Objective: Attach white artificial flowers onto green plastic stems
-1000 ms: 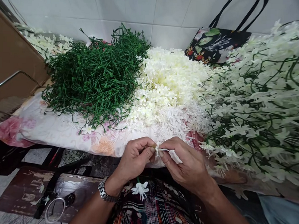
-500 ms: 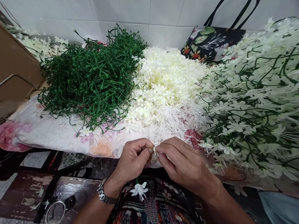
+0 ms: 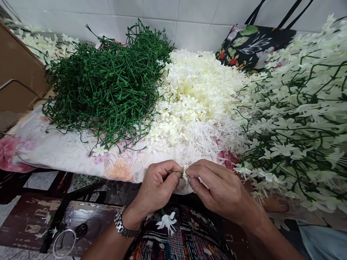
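Observation:
Close to the table's front edge, my left hand (image 3: pixel 159 186) is closed in a pinch, thumb against forefinger. Out below it hangs a white artificial flower (image 3: pixel 166 222) on a short bit of green stem; the rest of that stem is hidden in the hand. My right hand (image 3: pixel 218 182) meets it fingertip to fingertip, pinching a small white flower piece (image 3: pixel 185 175) between the two hands. Beyond them lie a heap of green plastic stems (image 3: pixel 106 86), a pile of loose white blossoms (image 3: pixel 198 85) and a tangle of thin white stamens (image 3: pixel 198 140).
Assembled white flower sprays (image 3: pixel 299 126) are heaped on the right. A floral black bag (image 3: pixel 250 47) leans at the tiled wall (image 3: pixel 194 9). On the left stands a brown cardboard box (image 3: pixel 19 64). A brown wooden board (image 3: pixel 25 223) is below the table, lower left.
Both hands stay together at nearly the same spot, the fingertips shifting slightly. The hanging flower has swung a little right. The whole view has shifted slightly.

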`<state>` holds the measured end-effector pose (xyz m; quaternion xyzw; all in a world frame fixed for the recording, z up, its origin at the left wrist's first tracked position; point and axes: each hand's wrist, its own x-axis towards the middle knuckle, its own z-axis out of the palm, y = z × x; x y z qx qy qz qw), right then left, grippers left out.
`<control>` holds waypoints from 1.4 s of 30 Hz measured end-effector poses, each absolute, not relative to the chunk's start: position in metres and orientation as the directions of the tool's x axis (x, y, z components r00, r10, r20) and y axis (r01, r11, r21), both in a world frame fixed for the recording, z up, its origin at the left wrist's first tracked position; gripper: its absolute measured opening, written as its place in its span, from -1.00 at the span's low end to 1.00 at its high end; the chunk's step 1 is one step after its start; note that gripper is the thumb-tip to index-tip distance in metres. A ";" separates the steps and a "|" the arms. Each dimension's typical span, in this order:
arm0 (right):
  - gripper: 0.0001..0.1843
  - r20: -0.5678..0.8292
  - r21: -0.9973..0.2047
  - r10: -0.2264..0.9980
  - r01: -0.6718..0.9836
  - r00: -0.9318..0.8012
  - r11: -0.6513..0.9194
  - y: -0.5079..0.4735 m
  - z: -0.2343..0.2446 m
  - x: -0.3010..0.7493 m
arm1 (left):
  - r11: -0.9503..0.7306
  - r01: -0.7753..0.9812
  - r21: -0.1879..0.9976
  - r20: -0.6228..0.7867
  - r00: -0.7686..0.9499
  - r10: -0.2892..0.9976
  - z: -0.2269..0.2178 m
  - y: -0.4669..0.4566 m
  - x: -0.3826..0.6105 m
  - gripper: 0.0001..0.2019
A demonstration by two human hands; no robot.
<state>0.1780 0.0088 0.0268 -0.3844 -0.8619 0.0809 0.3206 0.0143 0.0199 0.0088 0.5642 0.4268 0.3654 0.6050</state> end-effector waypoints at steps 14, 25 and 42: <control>-0.85 0.518 -0.475 0.720 0.545 -0.461 0.691 0.012 0.015 0.179 | -0.092 0.181 0.979 0.027 0.337 0.941 0.013 0.018 0.018 -0.81; -0.83 0.527 -0.532 0.742 0.520 -0.415 0.668 0.013 0.009 0.179 | -0.143 0.225 0.964 0.064 0.324 0.944 0.011 0.021 0.022 -0.82; -0.85 0.587 -0.484 0.709 0.533 -0.390 0.694 0.015 0.003 0.178 | -0.148 0.301 0.942 0.055 0.297 0.953 0.010 0.021 0.024 -0.83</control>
